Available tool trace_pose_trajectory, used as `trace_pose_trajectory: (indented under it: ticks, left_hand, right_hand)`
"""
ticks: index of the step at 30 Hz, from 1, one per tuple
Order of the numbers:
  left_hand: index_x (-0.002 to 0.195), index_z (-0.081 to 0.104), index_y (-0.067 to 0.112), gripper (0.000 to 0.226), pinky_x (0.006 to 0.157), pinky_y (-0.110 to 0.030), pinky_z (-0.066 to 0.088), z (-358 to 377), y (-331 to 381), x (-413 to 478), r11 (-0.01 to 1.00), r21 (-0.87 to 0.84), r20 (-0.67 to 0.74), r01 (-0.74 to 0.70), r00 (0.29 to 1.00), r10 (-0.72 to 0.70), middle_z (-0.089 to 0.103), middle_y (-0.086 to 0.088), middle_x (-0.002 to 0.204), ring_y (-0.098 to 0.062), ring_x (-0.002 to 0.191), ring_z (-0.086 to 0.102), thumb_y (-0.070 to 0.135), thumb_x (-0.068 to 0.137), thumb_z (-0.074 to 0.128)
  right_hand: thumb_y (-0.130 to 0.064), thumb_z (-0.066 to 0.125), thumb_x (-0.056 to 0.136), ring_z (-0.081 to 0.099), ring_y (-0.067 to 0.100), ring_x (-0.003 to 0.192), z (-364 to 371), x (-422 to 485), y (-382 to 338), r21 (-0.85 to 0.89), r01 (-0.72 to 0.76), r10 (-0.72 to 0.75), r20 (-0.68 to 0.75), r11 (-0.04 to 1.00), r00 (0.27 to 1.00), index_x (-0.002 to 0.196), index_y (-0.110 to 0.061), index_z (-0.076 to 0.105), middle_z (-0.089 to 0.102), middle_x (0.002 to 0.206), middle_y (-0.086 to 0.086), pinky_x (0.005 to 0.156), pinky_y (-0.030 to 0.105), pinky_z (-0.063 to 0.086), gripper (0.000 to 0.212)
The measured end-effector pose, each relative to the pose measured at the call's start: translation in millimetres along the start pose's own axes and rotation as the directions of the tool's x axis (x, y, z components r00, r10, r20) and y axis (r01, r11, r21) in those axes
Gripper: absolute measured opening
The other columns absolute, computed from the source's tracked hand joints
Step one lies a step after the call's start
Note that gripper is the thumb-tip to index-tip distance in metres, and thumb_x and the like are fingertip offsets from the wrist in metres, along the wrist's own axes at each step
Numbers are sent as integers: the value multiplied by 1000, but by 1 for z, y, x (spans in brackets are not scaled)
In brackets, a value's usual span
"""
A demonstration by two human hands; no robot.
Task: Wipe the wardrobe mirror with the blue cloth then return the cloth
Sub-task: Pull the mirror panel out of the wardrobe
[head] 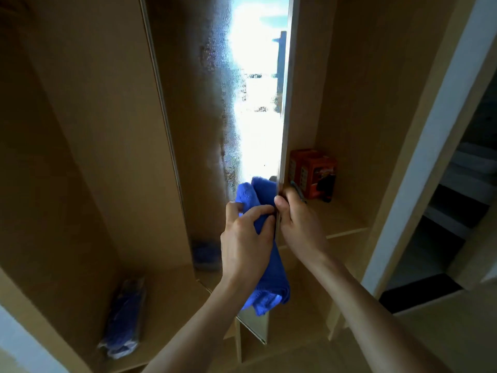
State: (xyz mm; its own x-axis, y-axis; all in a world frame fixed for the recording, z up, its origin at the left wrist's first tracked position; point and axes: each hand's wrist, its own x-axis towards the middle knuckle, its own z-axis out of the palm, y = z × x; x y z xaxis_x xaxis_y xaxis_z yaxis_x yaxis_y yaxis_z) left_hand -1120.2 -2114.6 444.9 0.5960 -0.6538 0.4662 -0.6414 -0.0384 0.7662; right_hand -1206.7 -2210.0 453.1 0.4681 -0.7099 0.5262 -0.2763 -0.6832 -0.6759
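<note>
A tall narrow mirror [209, 103] stands edge-on inside the wooden wardrobe, smeared and reflecting a bright window. My left hand [243, 238] grips a bunched blue cloth [271, 281] and presses its upper part against the lower mirror face. The cloth's tail hangs down below my wrist. My right hand [298, 222] grips the mirror's right edge at the same height, thumb on the front of the edge and fingers behind it.
An orange box [313, 173] sits on the shelf [341, 219] right of the mirror. A plastic-wrapped blue pack [123, 319] lies on the lower left shelf. A white door frame [419, 157] borders the wardrobe at right.
</note>
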Motion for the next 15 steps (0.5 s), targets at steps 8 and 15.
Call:
trace_pose_trajectory:
  ticks: [8, 15]
  left_hand:
    - [126, 68, 42, 30, 64, -2, 41, 10, -1, 8, 1000, -6, -29, 25, 999, -25, 49, 11, 120, 14, 86, 51, 33, 99, 64]
    - [125, 68, 37, 28, 69, -8, 48, 6, -6, 14, 997, -64, -64, 42, 997, -47, 50, 11, 111, 13, 92, 53, 29, 99, 62]
  right_hand:
    - [-27, 38, 108, 61, 22, 82, -10, 11, 7, 21, -56, 55, 18, 998, 998, 102, -18, 52, 63, 89, 3, 66, 33, 37, 18]
    - [-33, 33, 109, 59, 17, 85, -13, 29, 18, -1, -144, 144, 11, 990, 989, 114, -20, 56, 63, 97, 1, 67, 33, 40, 27]
